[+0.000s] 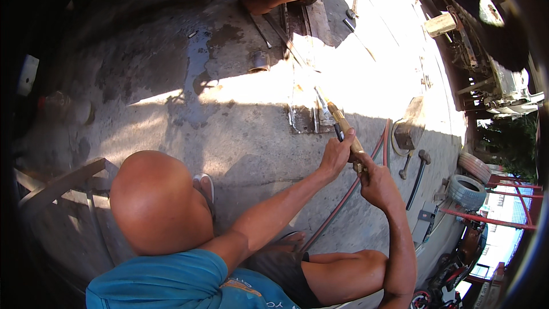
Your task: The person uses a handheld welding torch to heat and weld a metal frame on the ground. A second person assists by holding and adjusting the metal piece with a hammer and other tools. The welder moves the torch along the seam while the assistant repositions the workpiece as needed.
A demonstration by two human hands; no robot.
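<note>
A brass gas torch (pixel 339 118) slants across the middle, its tip pointing up and left over a long metal piece (pixel 306 121) on the concrete. My left hand (pixel 336 155) is closed round the torch body, with a small dark lever or rod by the fingers. Behind it, my right hand (pixel 380 185) is closed at the valve end, fingers bent against the fittings. Red and green hoses (pixel 338 206) run down to the left from near that end. Bright sunlight washes out the torch tip, so whether a flame burns there cannot be seen.
A co-worker in red crouches opposite, one hand (pixel 258 3) low beside the metal strips. A short pipe piece (pixel 259 60) stands nearby. To the right lie a metal block (pixel 409 129), a long-handled hammer (pixel 422 166), a smaller hammer (pixel 405 167) and tyres (pixel 466 191). A wooden frame (pixel 63 184) stands left.
</note>
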